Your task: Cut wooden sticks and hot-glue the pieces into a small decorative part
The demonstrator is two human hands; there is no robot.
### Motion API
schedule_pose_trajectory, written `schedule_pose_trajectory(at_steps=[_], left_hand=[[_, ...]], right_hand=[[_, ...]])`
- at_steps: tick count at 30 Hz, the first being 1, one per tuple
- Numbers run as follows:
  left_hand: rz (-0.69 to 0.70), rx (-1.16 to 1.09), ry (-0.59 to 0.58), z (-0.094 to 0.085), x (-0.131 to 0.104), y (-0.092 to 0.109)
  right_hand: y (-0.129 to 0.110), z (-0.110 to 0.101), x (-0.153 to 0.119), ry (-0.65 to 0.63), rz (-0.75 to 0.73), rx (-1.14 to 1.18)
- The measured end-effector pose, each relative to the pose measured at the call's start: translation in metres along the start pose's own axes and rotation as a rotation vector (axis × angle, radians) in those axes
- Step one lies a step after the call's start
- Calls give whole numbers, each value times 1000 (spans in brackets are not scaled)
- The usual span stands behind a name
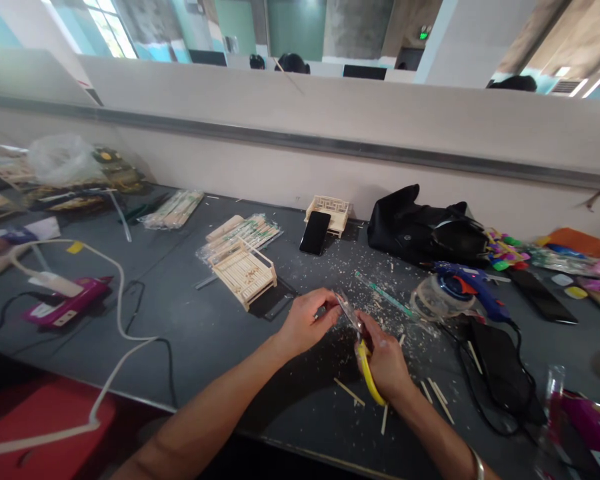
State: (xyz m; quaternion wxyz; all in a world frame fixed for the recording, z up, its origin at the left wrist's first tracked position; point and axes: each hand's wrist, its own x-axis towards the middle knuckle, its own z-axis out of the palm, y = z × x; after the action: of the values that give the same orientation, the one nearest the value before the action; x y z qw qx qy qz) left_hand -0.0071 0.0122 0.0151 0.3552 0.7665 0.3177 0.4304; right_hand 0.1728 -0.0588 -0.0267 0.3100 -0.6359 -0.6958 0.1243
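Note:
My right hand [386, 360] grips yellow-handled scissors [369, 375] whose blades point up toward my left hand [307, 321]. That hand pinches a small clear plastic packet of sticks [347, 308] right at the blades. Both hands hover over the dark grey tabletop [215, 333], which is strewn with wood shavings and several loose wooden sticks [349, 392]. A small wooden stick model [243, 272] stands left of my left hand, on a black mat.
A black phone [315, 233] leans on a wooden lattice piece [329, 213]. A black bag [423, 230], tape roll [433, 300] and blue glue gun [473, 287] are at right. A magenta glue gun [67, 303], white cable [115, 333] and stick packs [240, 235] lie at left.

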Motion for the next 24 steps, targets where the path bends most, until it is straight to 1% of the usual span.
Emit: schedule_pose_trajectory(at_steps=[3, 7, 12, 15, 20, 24], left_hand=[[30, 11, 13, 1, -2, -1], [6, -1, -5, 2, -4, -3], [-19, -40, -23, 1, -3, 0], [-37, -96, -26, 1, -3, 2], [-120, -180, -27, 5, -5, 2], [-172, -196, -22, 8, -6, 2]], right_hand=[[-1, 0, -1, 3, -14, -74], [-4, -2, -1, -4, -12, -137], [-4, -3, 0, -35, -26, -118], [-3, -3, 0, -25, -40, -95], [-1, -1, -3, -29, -47, -32], [-1, 2, -5, -21, -6, -17]])
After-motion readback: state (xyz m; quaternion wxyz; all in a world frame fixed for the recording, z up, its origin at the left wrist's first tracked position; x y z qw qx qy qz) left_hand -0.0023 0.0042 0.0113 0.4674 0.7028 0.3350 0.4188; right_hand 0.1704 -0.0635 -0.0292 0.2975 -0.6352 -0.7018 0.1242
